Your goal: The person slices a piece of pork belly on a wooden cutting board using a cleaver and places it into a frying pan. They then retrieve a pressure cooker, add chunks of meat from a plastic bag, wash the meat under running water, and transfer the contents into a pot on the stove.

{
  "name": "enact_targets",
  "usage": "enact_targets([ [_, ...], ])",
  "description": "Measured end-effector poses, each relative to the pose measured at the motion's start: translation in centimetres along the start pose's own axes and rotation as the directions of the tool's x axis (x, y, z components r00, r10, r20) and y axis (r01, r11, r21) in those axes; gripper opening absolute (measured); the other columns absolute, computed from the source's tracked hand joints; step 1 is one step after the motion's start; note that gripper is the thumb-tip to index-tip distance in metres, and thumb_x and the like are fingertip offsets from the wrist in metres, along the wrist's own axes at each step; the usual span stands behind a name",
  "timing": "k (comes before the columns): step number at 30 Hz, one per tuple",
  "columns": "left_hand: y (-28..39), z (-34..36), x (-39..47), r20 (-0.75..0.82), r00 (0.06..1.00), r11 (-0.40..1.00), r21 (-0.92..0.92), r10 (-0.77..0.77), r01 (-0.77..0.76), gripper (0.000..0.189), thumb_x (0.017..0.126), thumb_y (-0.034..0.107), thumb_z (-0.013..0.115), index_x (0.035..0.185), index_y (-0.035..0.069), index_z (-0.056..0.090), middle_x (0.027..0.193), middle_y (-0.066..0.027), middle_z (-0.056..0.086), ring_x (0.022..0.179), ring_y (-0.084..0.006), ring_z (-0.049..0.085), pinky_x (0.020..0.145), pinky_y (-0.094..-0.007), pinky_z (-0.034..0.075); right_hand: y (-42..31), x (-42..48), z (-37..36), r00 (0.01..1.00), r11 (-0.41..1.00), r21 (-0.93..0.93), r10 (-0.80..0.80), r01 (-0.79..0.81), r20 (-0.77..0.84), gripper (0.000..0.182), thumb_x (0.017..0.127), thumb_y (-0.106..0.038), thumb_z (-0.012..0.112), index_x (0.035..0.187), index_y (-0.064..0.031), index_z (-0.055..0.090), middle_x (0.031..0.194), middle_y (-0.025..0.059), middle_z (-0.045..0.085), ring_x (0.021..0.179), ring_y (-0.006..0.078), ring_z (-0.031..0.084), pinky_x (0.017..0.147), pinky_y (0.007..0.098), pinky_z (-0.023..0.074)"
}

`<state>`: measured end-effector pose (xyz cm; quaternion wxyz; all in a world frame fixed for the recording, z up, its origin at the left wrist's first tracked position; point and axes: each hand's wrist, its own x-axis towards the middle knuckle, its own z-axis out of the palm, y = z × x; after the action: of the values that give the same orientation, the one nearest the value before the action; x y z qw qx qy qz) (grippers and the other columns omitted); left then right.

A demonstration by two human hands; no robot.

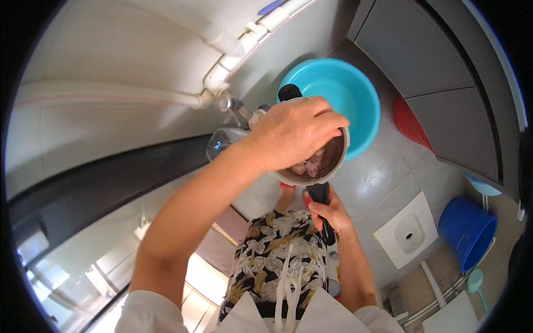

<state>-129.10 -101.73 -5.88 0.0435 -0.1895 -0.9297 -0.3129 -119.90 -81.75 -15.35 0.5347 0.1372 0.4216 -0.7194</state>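
Observation:
My right hand (333, 214) grips the black handle (320, 195) of a round pot (347, 143) with a pale rim. Across the pot's top lies my left hand (297, 131), wet, its fingertips bent over the far right part of the rim; whether it holds anything is hidden. Inside the pot, pieces of what looks like raw meat (313, 164) sit in murky liquid. A second short black handle (290, 92) sticks out on the pot's far side. The pot is held above the floor, partly over a turquoise plastic basin (364, 95).
Left of the pot, a metal tap (233, 107) joins white wall pipes (166, 96). Grey cabinets (441, 70) stand at the right, a red container (410, 125) beside them. A squat toilet (406, 231) and a blue bucket (466, 233) are at the lower right.

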Motion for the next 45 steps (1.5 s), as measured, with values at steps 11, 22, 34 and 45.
enact_targets([
  [11,4.0,-6.1,-8.6,0.064,0.722,0.661,-0.352,-0.689,0.662,0.016,0.082,0.010,0.059,0.098,0.010,0.063,0.086,-0.0105,0.061,0.076,-0.0262,0.059,0.068,-0.0323,0.047,-8.3,-3.1,4.0,0.956,0.943,-0.163,0.284,-0.291,-0.068,0.032,0.074,-0.005,0.057,0.101,-0.0014,0.041,0.052,0.0049,0.047,0.033,0.0139,0.043,0.032,0.0256,0.0348],
  [22,11.1,-17.3,-13.7,0.339,0.157,0.114,-0.143,-0.928,0.983,0.036,0.079,0.025,0.061,0.112,0.012,0.055,0.110,-0.0137,0.055,0.103,-0.0329,0.052,0.086,-0.0411,0.042,-20.6,-3.0,18.3,0.453,0.436,-0.603,0.881,-0.668,0.134,0.054,0.074,-0.005,0.061,0.119,-0.0045,0.031,0.054,0.0086,0.048,0.035,0.0152,0.045,0.034,0.0272,0.0363],
  [34,16.6,-27.4,-32.5,0.076,-0.110,-0.088,0.250,-0.991,0.964,0.067,0.061,0.022,0.072,0.121,0.015,0.043,0.114,-0.0217,0.049,0.109,-0.0401,0.048,0.084,-0.0466,0.044,-9.2,-2.1,41.5,-0.040,0.195,-0.918,0.974,-0.346,0.223,0.026,0.077,-0.009,0.058,0.092,-0.0005,0.039,0.053,0.0077,0.047,0.035,0.0129,0.043,0.031,0.0255,0.0359],
  [45,21.3,-46.2,-50.0,0.221,-0.397,-0.428,-0.113,-0.891,0.897,0.050,0.059,0.028,0.075,0.099,0.002,0.062,0.094,-0.0147,0.064,0.095,-0.0279,0.061,0.084,-0.0379,0.048,0.0,-8.8,65.3,0.060,0.162,-0.923,0.987,-0.350,0.151,0.014,0.080,-0.003,0.051,0.088,-0.0023,0.040,0.055,0.0066,0.043,0.036,0.0113,0.042,0.030,0.0244,0.0346],
])
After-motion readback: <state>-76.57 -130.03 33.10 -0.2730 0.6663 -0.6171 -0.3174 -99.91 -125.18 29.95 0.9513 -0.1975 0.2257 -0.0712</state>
